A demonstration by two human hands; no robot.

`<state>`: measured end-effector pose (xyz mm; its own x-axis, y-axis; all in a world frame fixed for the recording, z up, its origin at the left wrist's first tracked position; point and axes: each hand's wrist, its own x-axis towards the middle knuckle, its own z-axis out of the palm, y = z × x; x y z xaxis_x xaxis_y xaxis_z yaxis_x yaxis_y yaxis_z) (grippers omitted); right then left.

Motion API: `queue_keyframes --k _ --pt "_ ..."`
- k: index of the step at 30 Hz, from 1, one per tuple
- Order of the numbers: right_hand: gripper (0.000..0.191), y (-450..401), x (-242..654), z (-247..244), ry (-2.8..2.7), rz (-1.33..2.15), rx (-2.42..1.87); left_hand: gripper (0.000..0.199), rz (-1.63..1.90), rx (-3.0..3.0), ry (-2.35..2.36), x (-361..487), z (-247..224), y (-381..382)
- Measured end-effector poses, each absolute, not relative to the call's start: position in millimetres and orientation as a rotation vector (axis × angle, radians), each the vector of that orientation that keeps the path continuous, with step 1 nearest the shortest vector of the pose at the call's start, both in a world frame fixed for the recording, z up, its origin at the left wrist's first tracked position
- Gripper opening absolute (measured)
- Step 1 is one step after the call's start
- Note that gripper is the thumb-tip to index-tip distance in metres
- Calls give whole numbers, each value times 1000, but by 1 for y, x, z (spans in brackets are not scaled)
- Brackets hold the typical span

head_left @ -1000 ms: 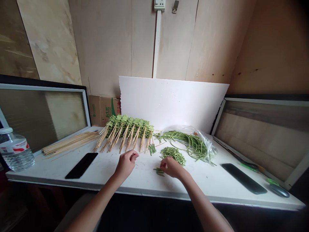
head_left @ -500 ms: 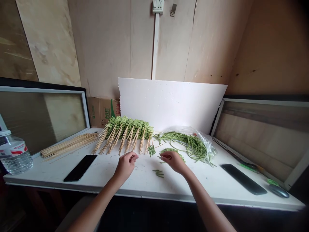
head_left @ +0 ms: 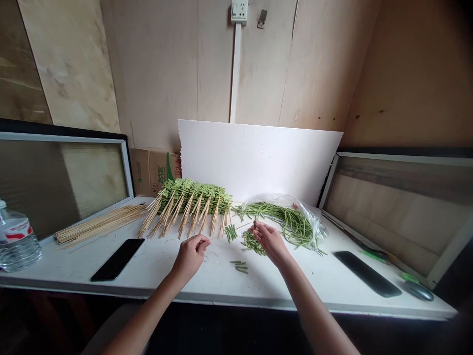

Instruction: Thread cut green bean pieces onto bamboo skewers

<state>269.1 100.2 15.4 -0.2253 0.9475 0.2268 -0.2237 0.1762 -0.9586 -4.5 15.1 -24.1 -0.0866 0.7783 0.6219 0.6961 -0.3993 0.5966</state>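
My left hand (head_left: 192, 252) is closed round the end of a thin wooden skewer, which points right. Several short green bean pieces (head_left: 231, 233) are threaded side by side along its middle. At the skewer's far end, my right hand (head_left: 271, 241) pinches a small bean piece (head_left: 255, 219) between thumb and fingers; whether it touches the tip I cannot tell. Under that hand lies a pile of cut bean pieces (head_left: 251, 243), partly covered. Several loose cut pieces (head_left: 240, 266) rest on the white table (head_left: 207, 281) nearer me.
Filled bean skewers (head_left: 195, 195) are stacked at the back, sticks toward me. Bare skewers (head_left: 99, 224) lie left, beyond a black phone (head_left: 117, 259) and water bottle (head_left: 18, 239). Long beans (head_left: 295, 222) spill from a plastic bag; a dark slab (head_left: 367, 273) and mouse (head_left: 417, 290) sit right.
My right hand has risen from beside the cut pile to the skewer's far end, bringing a bean piece. My left hand keeps its hold on the skewer. The view has shifted slightly.
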Motion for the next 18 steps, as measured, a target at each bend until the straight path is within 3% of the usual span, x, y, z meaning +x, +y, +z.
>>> queue_keyframes --k 18 --pt "29 91 264 20 -1231 1464 -675 24 1465 2030 1666 -4 -26 15"
